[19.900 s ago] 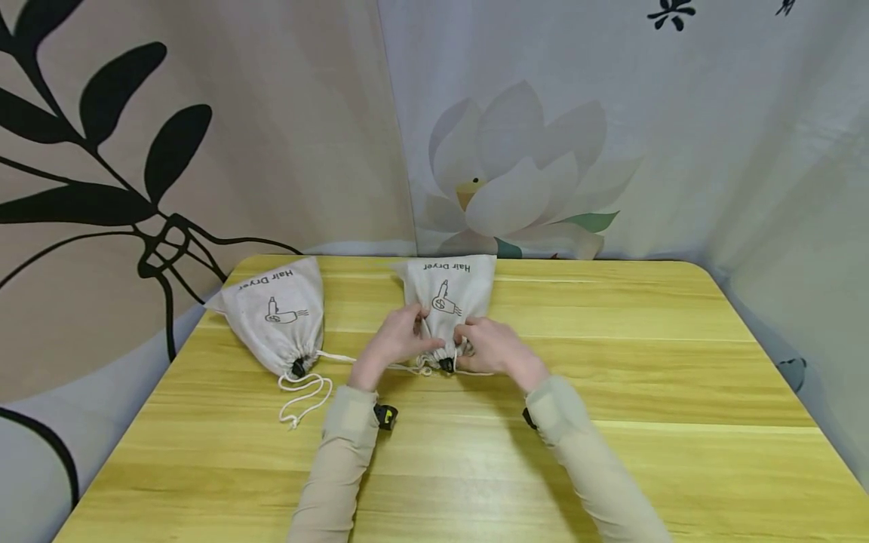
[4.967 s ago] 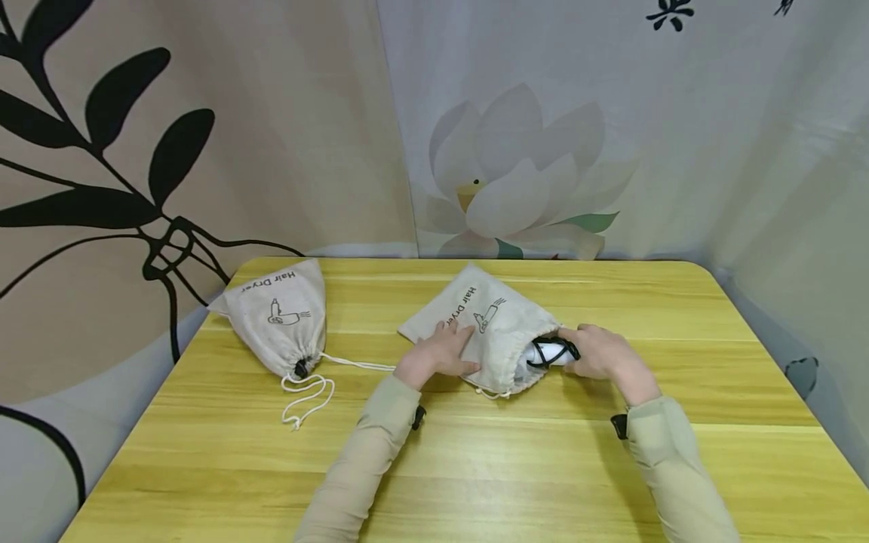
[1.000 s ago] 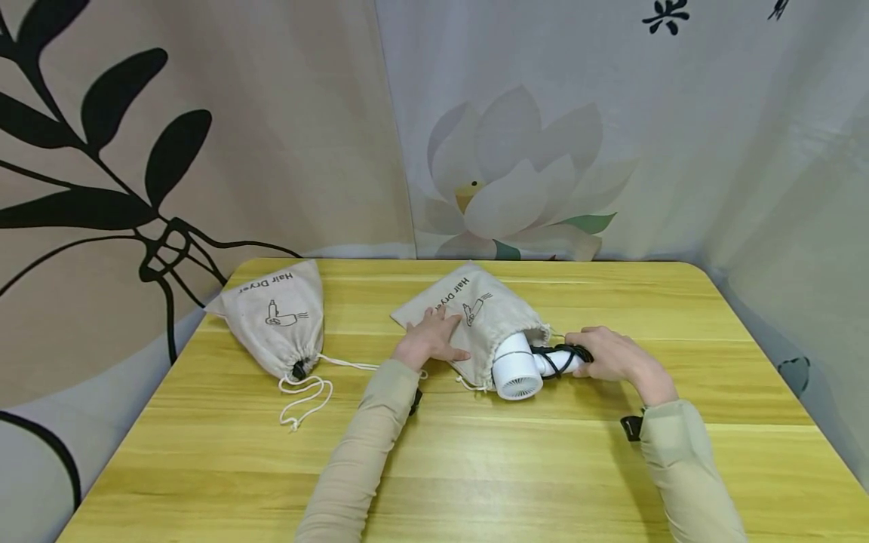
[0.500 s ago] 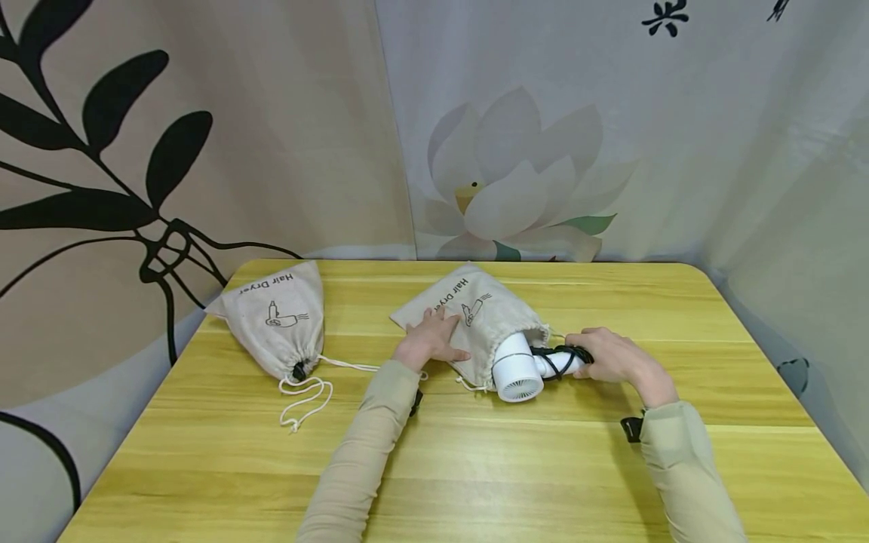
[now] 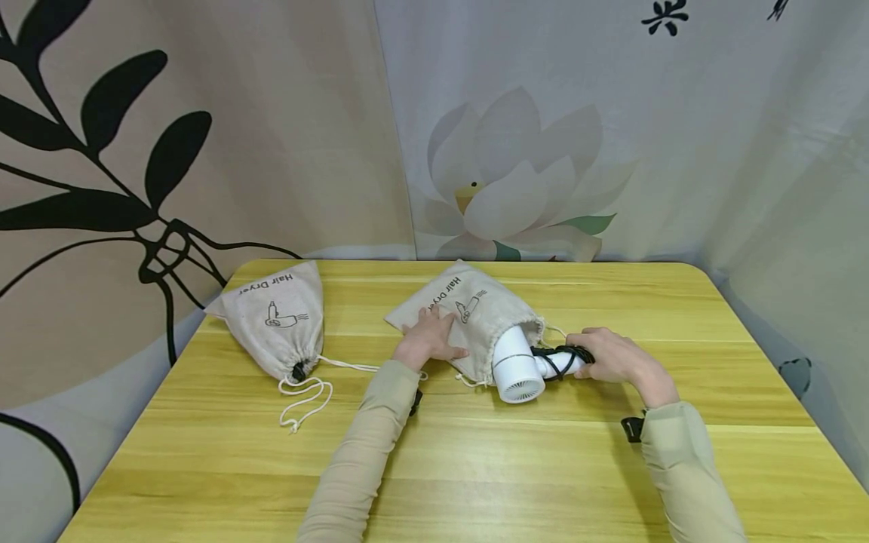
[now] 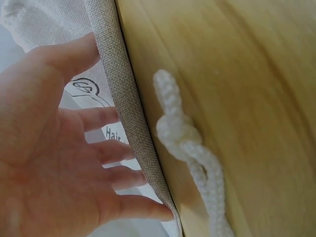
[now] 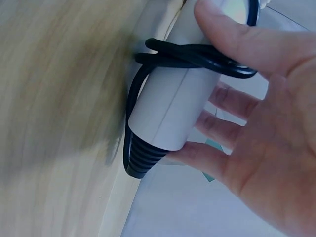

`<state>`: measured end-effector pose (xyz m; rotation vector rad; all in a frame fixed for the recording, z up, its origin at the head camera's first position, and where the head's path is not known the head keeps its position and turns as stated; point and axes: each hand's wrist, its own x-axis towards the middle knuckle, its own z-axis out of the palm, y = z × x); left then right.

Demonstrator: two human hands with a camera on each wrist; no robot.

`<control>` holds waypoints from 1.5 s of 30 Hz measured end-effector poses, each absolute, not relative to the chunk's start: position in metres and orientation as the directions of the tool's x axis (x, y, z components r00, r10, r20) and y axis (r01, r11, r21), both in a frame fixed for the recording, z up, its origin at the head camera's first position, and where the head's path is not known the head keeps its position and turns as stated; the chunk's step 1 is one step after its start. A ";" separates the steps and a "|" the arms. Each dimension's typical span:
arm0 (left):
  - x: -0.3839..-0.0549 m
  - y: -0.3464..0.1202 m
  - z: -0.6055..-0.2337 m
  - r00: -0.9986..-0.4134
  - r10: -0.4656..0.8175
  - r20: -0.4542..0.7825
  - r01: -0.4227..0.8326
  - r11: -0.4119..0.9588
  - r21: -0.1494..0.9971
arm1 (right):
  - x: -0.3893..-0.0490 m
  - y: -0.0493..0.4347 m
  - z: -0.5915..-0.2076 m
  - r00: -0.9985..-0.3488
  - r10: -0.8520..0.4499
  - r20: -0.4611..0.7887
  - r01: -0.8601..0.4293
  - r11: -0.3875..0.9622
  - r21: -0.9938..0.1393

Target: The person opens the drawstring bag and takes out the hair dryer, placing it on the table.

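Note:
A white hair dryer point(image 5: 518, 369) lies with its head partly out of the mouth of a cloth drawstring bag point(image 5: 498, 305) printed "Hair Dryer". Its black cord point(image 5: 560, 359) is wound round the handle point(image 7: 170, 101). My right hand point(image 5: 614, 360) grips that handle near its end, thumb on one side and fingers on the other. With fingers spread and nearly straight, my left hand point(image 5: 429, 338) rests on the bag's side, also seen as a cloth edge point(image 6: 123, 81) under the fingers in the left wrist view. The dryer's inner end is hidden inside the bag.
A second, full drawstring bag point(image 5: 281, 320), cinched at the neck, lies at the left of the wooden table point(image 5: 475, 467). Its white cord point(image 5: 305, 396) trails toward the front. Another knotted white cord point(image 6: 177, 136) lies beside my left hand. A printed curtain point(image 5: 516, 151) hangs behind.
Earlier both hands were at the closed bag's neck. The bag was then opened and turned, and the dryer came out handle first. In the last half second the bag has slid slightly left off the dryer.

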<state>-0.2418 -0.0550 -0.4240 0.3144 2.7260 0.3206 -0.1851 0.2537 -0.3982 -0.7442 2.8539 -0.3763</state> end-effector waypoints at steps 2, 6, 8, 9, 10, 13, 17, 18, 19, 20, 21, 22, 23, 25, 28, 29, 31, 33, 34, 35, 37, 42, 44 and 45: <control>-0.242 -0.055 -0.425 -0.910 0.249 -0.333 0.168 0.953 0.253 | -0.185 0.254 -0.398 -0.860 -0.499 -0.104 -0.455 0.843 -0.287; -0.243 -0.056 -0.426 -0.913 0.240 -0.331 0.159 0.954 0.253 | -0.185 0.256 -0.398 -0.859 -0.498 -0.115 -0.451 0.844 -0.289; -0.243 -0.056 -0.425 -0.914 0.233 -0.331 0.154 0.956 0.249 | -0.185 0.256 -0.398 -0.858 -0.500 -0.115 -0.453 0.843 -0.291; -0.243 -0.056 -0.425 -0.915 0.228 -0.333 0.149 0.958 0.245 | -0.185 0.256 -0.398 -0.858 -0.500 -0.116 -0.452 0.843 -0.291; -0.243 -0.056 -0.425 -0.916 0.220 -0.335 0.143 0.960 0.239 | -0.185 0.256 -0.398 -0.858 -0.500 -0.117 -0.452 0.844 -0.290; -0.243 -0.056 -0.424 -0.921 0.195 -0.339 0.122 0.967 0.223 | -0.185 0.258 -0.399 -0.858 -0.499 -0.122 -0.450 0.845 -0.288; -0.242 -0.057 -0.422 -0.926 0.167 -0.340 0.094 0.971 0.221 | -0.184 0.260 -0.399 -0.859 -0.498 -0.120 -0.451 0.846 -0.283; -0.241 -0.057 -0.422 -0.927 0.159 -0.339 0.086 0.971 0.222 | -0.184 0.260 -0.399 -0.859 -0.499 -0.117 -0.453 0.846 -0.283; -0.241 -0.057 -0.422 -0.928 0.153 -0.340 0.078 0.971 0.224 | -0.184 0.261 -0.399 -0.858 -0.500 -0.114 -0.455 0.845 -0.282; -0.241 -0.058 -0.422 -0.929 0.147 -0.339 0.071 0.972 0.224 | -0.184 0.261 -0.399 -0.858 -0.501 -0.112 -0.457 0.844 -0.280; -0.241 -0.058 -0.422 -0.931 0.139 -0.337 0.064 0.972 0.226 | -0.184 0.262 -0.399 -0.856 -0.506 -0.107 -0.463 0.841 -0.280; -0.241 -0.059 -0.423 -0.933 0.132 -0.336 0.056 0.973 0.225 | -0.184 0.263 -0.398 -0.856 -0.506 -0.104 -0.462 0.841 -0.281; -0.240 -0.060 -0.423 -0.934 0.125 -0.334 0.049 0.973 0.227 | -0.184 0.264 -0.398 -0.857 -0.505 -0.102 -0.462 0.841 -0.280; -0.240 -0.061 -0.424 -0.938 0.112 -0.328 0.036 0.973 0.229 | -0.184 0.265 -0.397 -0.859 -0.503 -0.095 -0.462 0.842 -0.278; -0.241 -0.063 -0.425 -0.944 0.101 -0.315 0.030 0.974 0.225 | -0.183 0.268 -0.395 -0.868 -0.488 -0.089 -0.449 0.850 -0.275; -0.241 -0.063 -0.425 -0.945 0.100 -0.313 0.029 0.974 0.223 | -0.182 0.269 -0.394 -0.871 -0.483 -0.087 -0.445 0.853 -0.273; -0.242 -0.064 -0.426 -0.946 0.100 -0.308 0.033 0.976 0.215 | -0.182 0.271 -0.392 -0.878 -0.472 -0.085 -0.435 0.859 -0.271; -0.243 -0.064 -0.426 -0.947 0.102 -0.305 0.039 0.978 0.204 | -0.182 0.274 -0.392 -0.885 -0.458 -0.084 -0.423 0.866 -0.266; -0.243 -0.064 -0.427 -0.947 0.102 -0.305 0.041 0.979 0.200 | -0.182 0.275 -0.391 -0.889 -0.450 -0.084 -0.416 0.871 -0.263; -0.243 -0.064 -0.427 -0.947 0.102 -0.306 0.043 0.980 0.194 | -0.182 0.277 -0.390 -0.892 -0.445 -0.084 -0.412 0.874 -0.258; -0.243 -0.065 -0.427 -0.947 0.102 -0.305 0.045 0.981 0.189 | -0.181 0.281 -0.390 -0.900 -0.429 -0.084 -0.398 0.884 -0.247; -0.243 -0.066 -0.426 -0.942 0.101 -0.319 0.042 0.981 0.188 | -0.180 0.293 -0.388 -0.918 -0.390 -0.066 -0.366 0.901 -0.233; -0.243 -0.066 -0.426 -0.939 0.102 -0.327 0.042 0.982 0.185 | -0.179 0.298 -0.388 -0.928 -0.368 -0.061 -0.345 0.909 -0.236; -0.243 -0.066 -0.426 -0.938 0.103 -0.330 0.043 0.982 0.184 | -0.179 0.300 -0.387 -0.934 -0.353 -0.063 -0.330 0.914 -0.236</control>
